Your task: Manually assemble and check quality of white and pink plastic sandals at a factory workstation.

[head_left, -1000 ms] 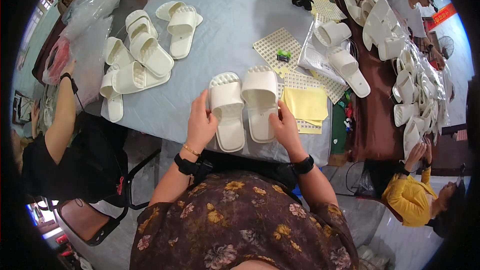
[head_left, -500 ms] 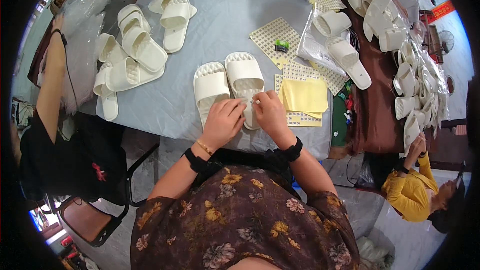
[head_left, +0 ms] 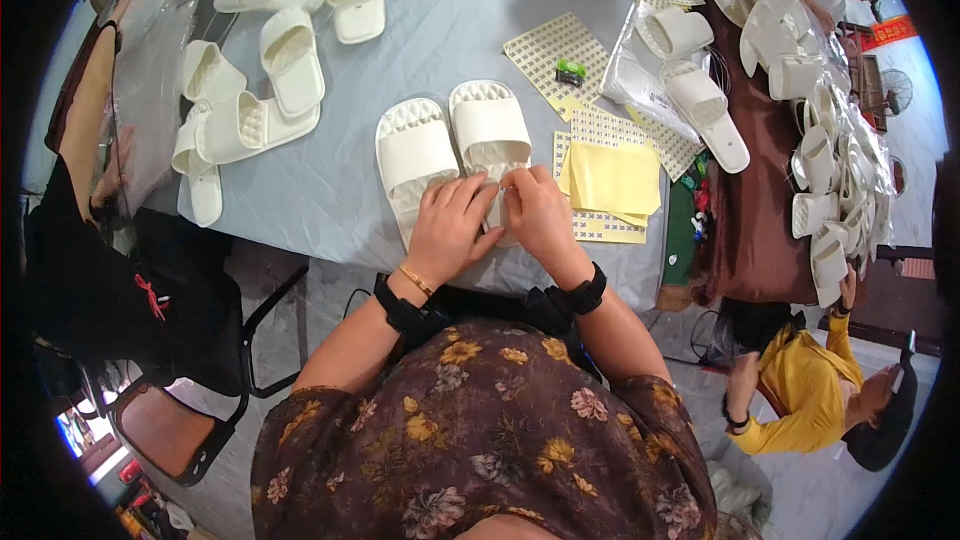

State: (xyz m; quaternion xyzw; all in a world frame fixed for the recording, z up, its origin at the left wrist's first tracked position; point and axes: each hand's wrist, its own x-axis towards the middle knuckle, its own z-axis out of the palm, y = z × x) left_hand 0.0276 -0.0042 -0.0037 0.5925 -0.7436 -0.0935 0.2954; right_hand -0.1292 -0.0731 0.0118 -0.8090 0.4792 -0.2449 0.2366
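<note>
Item: pair of white slide slippers, laid side by side, toes away from the person, heels at the near edge of the grey table. Placed parallel and close together, judged so both heels can be reached w/o shifting either.

Left hand: laid flat over heel of left slipper, fingers spread and lightly curled; nothing gripped, slipper judged to be pressed down to steady it.

Right hand: set on heel of right slipper, thumb and forefinger pinched together at the sole. Whether a small item is held betw. fingertips cannot be told.

Appearance: off-white, broad plain strap, bumped massage-type footbed visible at toe end; looks moulded in one piece, unmarked.

Adjacent: yellow sheets just right of the pair, over dotted label sheets; kept within reach of the right hand. Small green object on the farther sheet. More white slippers grouped far left. Clear bags w/ slippers to the right. Second person in yellow top at lower right; another's arm at left edge.
</note>
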